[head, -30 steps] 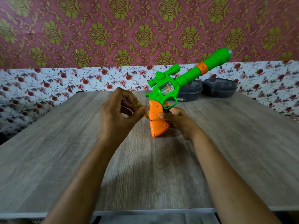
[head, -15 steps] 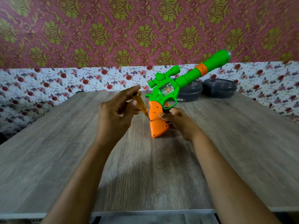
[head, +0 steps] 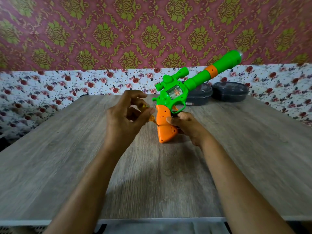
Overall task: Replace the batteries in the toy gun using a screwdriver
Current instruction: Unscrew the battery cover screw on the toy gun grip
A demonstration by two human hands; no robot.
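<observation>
Orange plastic grip (head: 164,128) clasped by right hand (head: 187,125).

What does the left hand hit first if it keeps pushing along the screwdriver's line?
The orange grip of the toy gun. The left hand aims the screwdriver down-right, its tip apparently at the grip's rear edge already; depth is hard to confirm.

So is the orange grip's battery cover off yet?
Still on: the orange grip looks closed, with the yellow-handled screwdriver tip against it.
</observation>
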